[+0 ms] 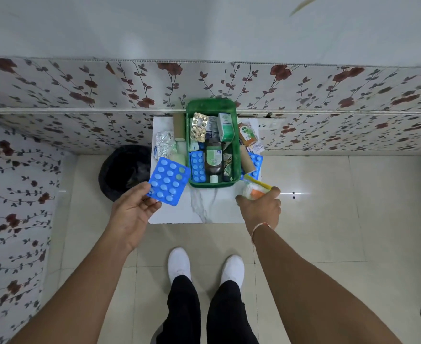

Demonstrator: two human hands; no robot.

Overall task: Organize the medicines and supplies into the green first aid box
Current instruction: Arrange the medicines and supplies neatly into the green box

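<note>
The green first aid box stands on a small white marble table against the wall. Inside lie a gold blister strip, a green-white carton, a brown bottle and a blue blister strip. My left hand holds a square blue blister pack just left of the box's near corner. My right hand grips a white, orange and yellow packet at the box's near right corner.
Left of the box lie a cardboard tube, silver foil strips and a pale bottle. To its right are an orange antiseptic bottle, another tube and a blue strip. A black bin stands on the floor left of the table.
</note>
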